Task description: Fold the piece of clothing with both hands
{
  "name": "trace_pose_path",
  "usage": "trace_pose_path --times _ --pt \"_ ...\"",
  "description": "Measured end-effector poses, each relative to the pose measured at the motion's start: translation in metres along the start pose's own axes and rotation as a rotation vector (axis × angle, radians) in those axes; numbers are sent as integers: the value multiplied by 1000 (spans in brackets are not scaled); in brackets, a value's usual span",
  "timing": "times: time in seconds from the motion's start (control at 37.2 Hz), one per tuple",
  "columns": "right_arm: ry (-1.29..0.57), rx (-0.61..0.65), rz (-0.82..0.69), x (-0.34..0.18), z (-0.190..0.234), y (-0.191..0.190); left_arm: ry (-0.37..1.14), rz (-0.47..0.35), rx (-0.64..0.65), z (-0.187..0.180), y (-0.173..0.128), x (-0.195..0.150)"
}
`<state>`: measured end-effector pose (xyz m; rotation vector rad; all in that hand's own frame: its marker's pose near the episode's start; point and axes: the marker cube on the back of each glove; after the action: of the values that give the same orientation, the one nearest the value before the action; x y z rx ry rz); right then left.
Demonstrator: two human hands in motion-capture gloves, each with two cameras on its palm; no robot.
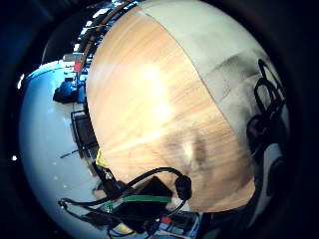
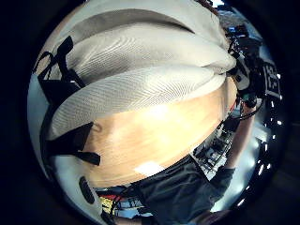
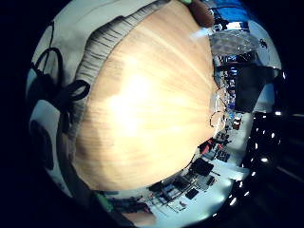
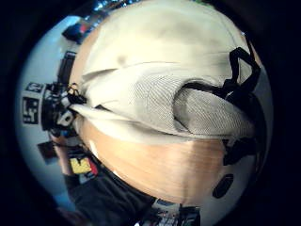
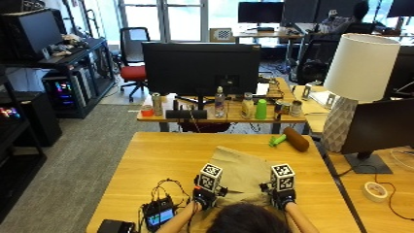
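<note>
A beige piece of clothing [image 5: 234,171] lies on the wooden table [image 5: 162,155] in front of the person, its near part bunched at the hands. My left hand [image 5: 206,195] holds its near left edge and my right hand [image 5: 282,196] its near right edge. In the left thumb side palm view the cloth [image 2: 140,89] rises in ribbed folds close to the palm, with the right hand [image 2: 248,77] across it. The right thumb side palm view shows the same folds [image 4: 160,101] bulging by the palm, and the left hand [image 4: 56,110] beyond them. My fingers are mostly hidden under the gloves' tops.
A black device with cables [image 5: 158,216] sits on the table left of my left hand. A brown cylinder [image 5: 296,139] and a green object [image 5: 277,141] lie at the far right edge. A lamp [image 5: 353,97] and a tape roll [image 5: 374,191] stand on the neighbouring table.
</note>
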<state>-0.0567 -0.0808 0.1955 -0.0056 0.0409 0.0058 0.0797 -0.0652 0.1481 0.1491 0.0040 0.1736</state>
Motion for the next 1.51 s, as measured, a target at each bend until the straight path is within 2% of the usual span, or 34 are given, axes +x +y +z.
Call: trace_pose_path --times 0.11,0.19,0.32,0.43,0.51,0.62,0.83,1.24,1.51 --pt "-56 -85 -49 -4 1 3 23 14 -26 0 3 2" --pt "-57 -83 -65 -5 1 1 7 -12 -35 0 5 0" --pt "-12 -157 32 0 0 9 12 -16 -28 0 3 -3" --pt "-42 -137 5 0 -1 5 27 -29 -47 -1 1 -6" --pt "-57 -177 26 7 12 -15 22 -39 -97 9 -12 -14" --pt "-54 -62 -91 17 26 -49 -21 -44 -139 17 -33 -28" --pt "25 9 -125 16 -24 -34 -62 -17 -142 -31 -17 -28" --pt "8 60 -87 25 -120 -39 -51 -112 -69 -133 -22 -56" --pt "-11 69 -58 28 -143 -44 -49 -131 -54 -161 -30 -65"
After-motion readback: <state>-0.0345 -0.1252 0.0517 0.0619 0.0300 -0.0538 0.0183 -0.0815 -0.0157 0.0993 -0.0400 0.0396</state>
